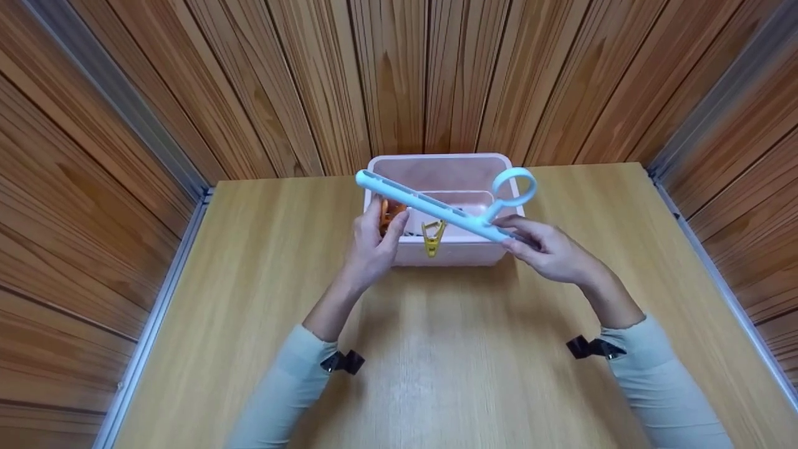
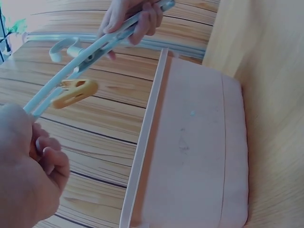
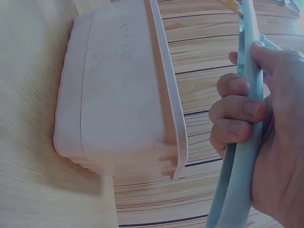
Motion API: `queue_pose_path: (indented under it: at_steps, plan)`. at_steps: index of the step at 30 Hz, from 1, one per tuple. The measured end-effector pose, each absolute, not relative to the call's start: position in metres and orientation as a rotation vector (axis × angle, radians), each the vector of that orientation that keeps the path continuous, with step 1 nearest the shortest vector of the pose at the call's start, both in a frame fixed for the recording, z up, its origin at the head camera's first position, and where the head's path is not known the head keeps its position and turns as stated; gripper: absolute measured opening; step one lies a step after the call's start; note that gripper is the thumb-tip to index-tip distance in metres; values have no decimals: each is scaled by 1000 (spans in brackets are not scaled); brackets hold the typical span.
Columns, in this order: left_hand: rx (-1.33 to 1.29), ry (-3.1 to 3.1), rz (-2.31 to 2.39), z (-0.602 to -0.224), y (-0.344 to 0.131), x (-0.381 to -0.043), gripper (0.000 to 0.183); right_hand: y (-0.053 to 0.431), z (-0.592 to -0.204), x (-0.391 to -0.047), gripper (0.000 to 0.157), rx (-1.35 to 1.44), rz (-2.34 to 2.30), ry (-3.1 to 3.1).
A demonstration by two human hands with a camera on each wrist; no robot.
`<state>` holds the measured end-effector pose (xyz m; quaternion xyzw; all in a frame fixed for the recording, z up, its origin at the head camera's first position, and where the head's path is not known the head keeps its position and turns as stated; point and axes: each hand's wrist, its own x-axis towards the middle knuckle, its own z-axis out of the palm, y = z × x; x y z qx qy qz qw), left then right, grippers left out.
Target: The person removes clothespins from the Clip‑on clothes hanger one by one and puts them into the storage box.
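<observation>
A light-blue hanger (image 1: 430,204), a long slotted bar with a ring-shaped hook, slants over a pale pink bin (image 1: 449,255). My right hand (image 1: 548,249) grips its lower right end; the curled fingers and thumb show around the bar (image 3: 249,85) in the right wrist view. Under the raised left end, my left hand (image 1: 373,243) holds an orange clip (image 1: 389,215) between fingers and thumb; the left wrist view hides this clip behind the hand. A yellow clip (image 1: 431,243) hangs from the bar between the hands, in front of the bin's near rim.
The bin stands at the wooden table's (image 1: 424,362) back edge, against a wood-panelled wall (image 1: 399,81). Panelled side walls with grey metal rails (image 1: 153,312) flank the table. Small dark marks show on the bin's front.
</observation>
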<state>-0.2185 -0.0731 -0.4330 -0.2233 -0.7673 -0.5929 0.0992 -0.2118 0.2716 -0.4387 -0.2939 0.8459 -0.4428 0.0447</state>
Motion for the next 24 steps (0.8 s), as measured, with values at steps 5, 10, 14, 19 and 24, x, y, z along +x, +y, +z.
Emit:
queue_pose_path:
  at_steps: [5, 10, 14, 19, 24]
  plan:
    - [-726, -2163, -1428, -436, -71, -219, 34, 267, -438, -211, 37, -982, -1398, 2543]
    - [-635, -1985, -962, -442, -71, -221, 21, 262, -436, -212, 33, -1063, -1439, 2510]
    - [-599, -1934, -863, -443, -71, -222, 31, 262, -436, -213, 33, -1092, -1432, 2523]
    - [-685, -2056, -1122, -435, -71, -217, 17, 268, -436, -213, 36, -1069, -1393, 2563]
    - [-751, -2153, -1422, -424, -73, -216, 25, 273, -430, -212, 36, -998, -1378, 2595]
